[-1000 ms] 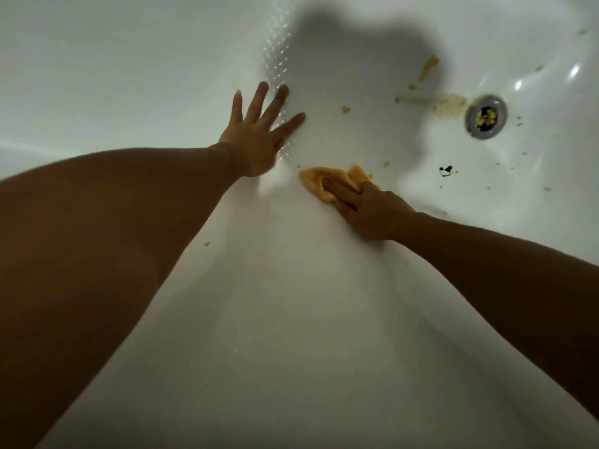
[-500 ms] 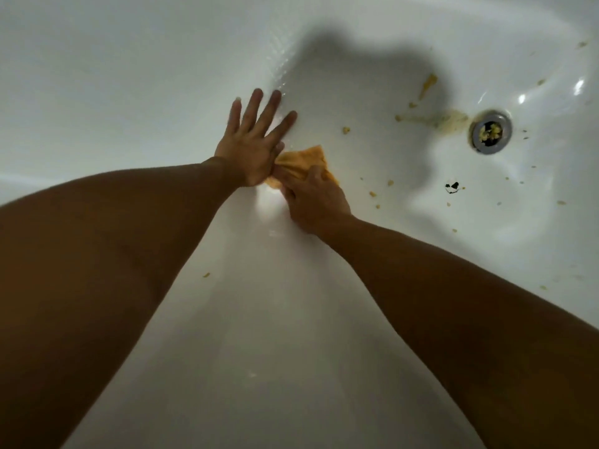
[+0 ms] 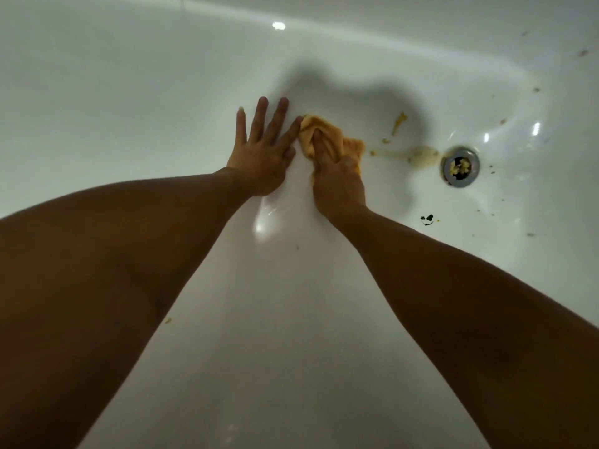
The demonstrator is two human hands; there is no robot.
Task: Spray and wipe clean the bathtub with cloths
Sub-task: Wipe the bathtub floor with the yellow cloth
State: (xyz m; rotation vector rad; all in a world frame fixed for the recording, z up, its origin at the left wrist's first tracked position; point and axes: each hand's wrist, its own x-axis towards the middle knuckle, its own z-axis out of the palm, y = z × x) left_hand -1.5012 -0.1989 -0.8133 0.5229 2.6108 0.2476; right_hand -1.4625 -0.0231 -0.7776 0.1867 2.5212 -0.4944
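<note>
The left hand (image 3: pixel 263 153) lies flat on the white bathtub (image 3: pixel 129 102) floor, fingers straight and spread; the right hand (image 3: pixel 337 183) presses a bunched orange cloth (image 3: pixel 319 134) against the floor just beside it, fingers curled into the folds; the cloth's far end touches the left forefinger; to the right, yellowish smears (image 3: pixel 421 154) lead to the metal drain (image 3: pixel 460 166), crumbs caught in it; a dark fleck (image 3: pixel 427 219) lies nearer.

single head view, looking forward and down into the bathtub (image 3: pixel 136 102), close over both forearms
</note>
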